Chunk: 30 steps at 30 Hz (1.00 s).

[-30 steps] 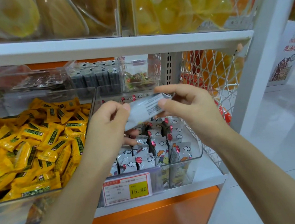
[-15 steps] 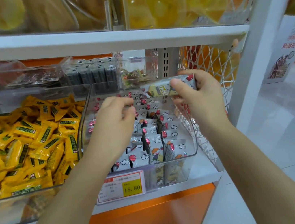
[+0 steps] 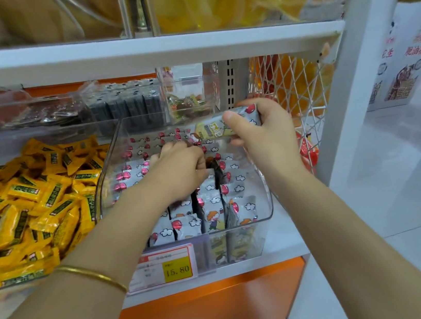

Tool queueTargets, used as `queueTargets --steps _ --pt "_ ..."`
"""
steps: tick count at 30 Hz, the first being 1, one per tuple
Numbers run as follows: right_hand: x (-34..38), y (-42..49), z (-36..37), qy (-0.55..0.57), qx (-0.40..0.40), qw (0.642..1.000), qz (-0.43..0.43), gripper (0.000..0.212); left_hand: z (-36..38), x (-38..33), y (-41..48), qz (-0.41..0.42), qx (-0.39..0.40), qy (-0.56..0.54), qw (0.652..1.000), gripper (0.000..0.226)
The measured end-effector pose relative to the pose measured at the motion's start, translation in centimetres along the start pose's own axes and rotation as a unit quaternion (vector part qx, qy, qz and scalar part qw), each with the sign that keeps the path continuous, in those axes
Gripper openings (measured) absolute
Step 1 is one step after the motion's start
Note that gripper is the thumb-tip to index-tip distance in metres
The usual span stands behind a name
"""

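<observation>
Right now my right hand [image 3: 264, 135] pinches a snack packet [image 3: 213, 129] between thumb and curled fingers, holding it level just above the back rim of the clear bin [image 3: 267, 212]. My left hand [image 3: 179, 173] is down inside that bin, fingers curled among the upright packets [image 3: 213, 214] printed with balloons and clouds; I cannot tell whether it grips one. Left of the bin, a second bin [image 3: 12, 298] is heaped with yellow candies [image 3: 34, 200]. Behind the bin stand dark packs [image 3: 126, 109], and to its right is a white mesh basket [image 3: 299, 87]. A price tag [image 3: 169, 268] hangs on its front, the white shelf [image 3: 286, 243] lies beneath it, and pale floor tiles [image 3: 412, 198] spread to its right.
</observation>
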State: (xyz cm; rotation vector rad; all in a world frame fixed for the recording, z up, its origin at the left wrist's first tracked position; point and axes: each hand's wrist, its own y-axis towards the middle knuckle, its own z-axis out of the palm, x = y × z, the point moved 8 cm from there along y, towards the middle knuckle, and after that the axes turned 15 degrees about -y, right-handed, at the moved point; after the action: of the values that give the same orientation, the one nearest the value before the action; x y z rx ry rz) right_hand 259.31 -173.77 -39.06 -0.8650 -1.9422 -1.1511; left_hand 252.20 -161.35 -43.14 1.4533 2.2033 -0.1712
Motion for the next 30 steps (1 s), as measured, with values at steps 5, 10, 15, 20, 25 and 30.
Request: queueTargets --steps 5,10,15,20,25,30 --pt "0.4 0.3 0.4 -0.051 0.021 0.998 -0.026 0.031 -1.0 0.4 -1.2 0.015 -0.027 -0.055 0.998 0.019" --pt "1.9 1.0 1.6 -0.165 0.065 0.979 -0.104 0.033 -1.5 0.5 -2.8 0.028 -0.032 -0.109 0.993 0.016" --pt "3.7 1.8 3.8 -0.276 0.130 0.937 -0.173 0.039 -1.6 0.9 -3.8 0.023 -0.055 -0.144 0.988 0.015" --pt "4.2 2.6 5.1 -0.329 0.183 0.904 -0.200 0.043 -1.5 0.6 -4.4 0.031 -0.053 -0.137 0.989 0.014" --pt "2.5 0.8 9.3 -0.436 0.279 0.824 -0.230 0.047 -1.4 0.7 -4.7 0.023 -0.049 -0.159 0.986 0.014" --pt "1.9 0.0 10.4 -0.449 0.312 0.807 -0.224 0.012 -1.7 0.4 -5.0 0.023 -0.035 -0.158 0.987 0.015"
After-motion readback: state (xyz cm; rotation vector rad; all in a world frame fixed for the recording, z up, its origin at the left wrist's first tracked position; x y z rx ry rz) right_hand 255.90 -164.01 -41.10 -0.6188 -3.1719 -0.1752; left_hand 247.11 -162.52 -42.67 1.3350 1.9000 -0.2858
